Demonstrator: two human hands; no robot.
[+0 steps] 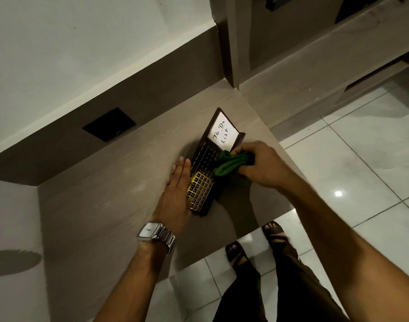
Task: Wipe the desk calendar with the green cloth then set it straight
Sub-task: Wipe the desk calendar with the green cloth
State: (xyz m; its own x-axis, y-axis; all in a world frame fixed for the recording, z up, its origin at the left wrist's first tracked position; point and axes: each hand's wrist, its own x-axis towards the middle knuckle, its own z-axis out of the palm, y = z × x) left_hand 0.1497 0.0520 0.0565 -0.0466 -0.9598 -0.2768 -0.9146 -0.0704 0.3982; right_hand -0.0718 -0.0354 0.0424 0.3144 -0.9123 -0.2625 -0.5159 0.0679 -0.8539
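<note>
Head view: wipe step underway. Right hand [264, 166] clutching cloth [230, 163] on calendar [204, 173]; left hand [176, 189] flat, fingers extended, bracing at 9 o'clock. Next: finish wipe, square calendar up.

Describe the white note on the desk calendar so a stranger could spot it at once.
Start at the light wood-grain desk and find the dark desk calendar lying near its right edge, between the two hands. At the calendar's far end, beyond the green cloth, sits a white note. It is the only bright white patch there, handwritten "To Do List".
</note>
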